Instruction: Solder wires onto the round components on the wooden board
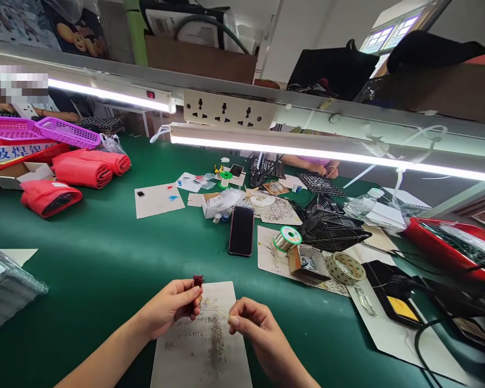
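My left hand [167, 308] pinches a small dark red bundle of coiled wire [198, 281] between its thumb and fingers. My right hand [253, 328] holds a thin pale strand [216, 311] by its end, and the strand reaches toward the bundle. Below both hands lies a white paper sheet [202, 355] with a line of fine grey-brown debris and small scattered bits. Whether the strand touches the bundle is hard to tell.
To the right are a solder spool [286, 238], a black phone [241, 230], a black fan guard [331, 231], a tape roll [345, 268] and a soldering station [392, 293]. A co-worker's hands [321, 170] are across the green bench, below a power strip [228, 110].
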The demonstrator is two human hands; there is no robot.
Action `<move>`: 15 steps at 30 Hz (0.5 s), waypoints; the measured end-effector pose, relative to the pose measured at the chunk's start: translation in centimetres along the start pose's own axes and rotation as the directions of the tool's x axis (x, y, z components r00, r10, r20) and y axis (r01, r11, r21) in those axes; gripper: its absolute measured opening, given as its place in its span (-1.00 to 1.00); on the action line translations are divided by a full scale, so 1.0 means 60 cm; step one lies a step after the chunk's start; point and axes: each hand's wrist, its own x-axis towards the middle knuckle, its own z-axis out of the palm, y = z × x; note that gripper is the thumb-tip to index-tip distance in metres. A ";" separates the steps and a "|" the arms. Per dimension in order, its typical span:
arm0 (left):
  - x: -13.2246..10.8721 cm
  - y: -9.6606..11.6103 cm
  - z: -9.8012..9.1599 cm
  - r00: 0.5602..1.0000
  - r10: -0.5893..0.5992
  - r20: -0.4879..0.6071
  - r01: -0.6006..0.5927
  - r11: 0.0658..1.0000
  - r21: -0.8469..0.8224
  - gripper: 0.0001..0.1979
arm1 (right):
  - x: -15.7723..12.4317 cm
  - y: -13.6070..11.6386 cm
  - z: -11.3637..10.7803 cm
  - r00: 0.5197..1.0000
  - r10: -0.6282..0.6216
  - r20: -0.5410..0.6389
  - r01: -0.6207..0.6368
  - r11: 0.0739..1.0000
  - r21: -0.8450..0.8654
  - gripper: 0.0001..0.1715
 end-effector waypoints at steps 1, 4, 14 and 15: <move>-0.001 -0.001 0.003 1.000 0.021 0.014 -0.021 1.000 0.022 -0.53 | 0.003 -0.002 0.003 0.997 0.068 -0.031 -0.062 0.985 0.161 -0.71; -0.009 -0.004 0.016 0.994 0.090 0.065 -0.097 0.988 0.119 -0.52 | 0.018 -0.002 0.019 0.959 0.267 -0.096 -0.185 0.844 0.504 -0.73; -0.016 -0.037 0.034 0.796 0.598 0.090 -0.451 0.488 0.747 -0.78 | 0.029 0.012 0.046 0.940 0.286 -0.187 -0.148 0.835 0.530 -0.63; -0.014 -0.042 0.031 0.774 0.623 0.107 -0.453 0.428 0.782 -0.77 | 0.026 0.012 0.046 0.942 0.280 -0.184 -0.150 0.842 0.518 -0.59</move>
